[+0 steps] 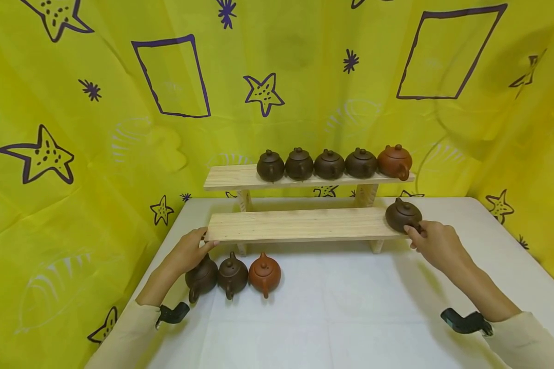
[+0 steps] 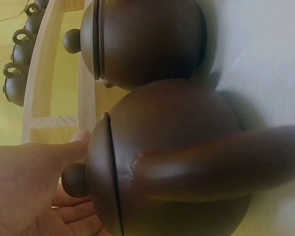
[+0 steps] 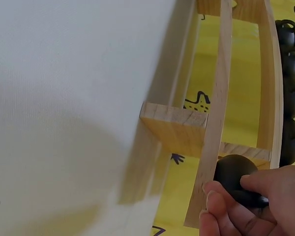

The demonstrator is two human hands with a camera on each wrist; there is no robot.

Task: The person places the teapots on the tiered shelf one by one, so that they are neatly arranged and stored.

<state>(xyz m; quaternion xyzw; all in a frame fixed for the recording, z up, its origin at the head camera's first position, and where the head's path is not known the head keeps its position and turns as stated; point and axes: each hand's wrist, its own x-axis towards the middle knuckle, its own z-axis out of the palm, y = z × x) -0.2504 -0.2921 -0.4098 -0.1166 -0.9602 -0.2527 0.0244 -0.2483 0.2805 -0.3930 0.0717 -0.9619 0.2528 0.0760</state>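
Note:
At the right end of the lower board [image 1: 295,225] of a two-tier wooden shelf sits a dark brown teapot [image 1: 400,214]. My right hand [image 1: 438,245] pinches its handle between thumb and fingers; the right wrist view shows the teapot [image 3: 233,172] partly behind the fingers. My left hand [image 1: 189,251] grips the left end of the same board, thumb along its front edge. Just below that hand, a dark brown teapot [image 1: 201,277] stands on the table, partly covered by it. Beside it are another dark teapot [image 1: 233,277] and a reddish-brown one [image 1: 265,274].
Several dark teapots [image 1: 330,165] and one reddish-brown teapot [image 1: 394,161] line the upper board [image 1: 231,177]. The shelf stands on a white-covered table [image 1: 332,297]. Yellow cloth [image 1: 304,61] with drawn stars hangs behind and at both sides.

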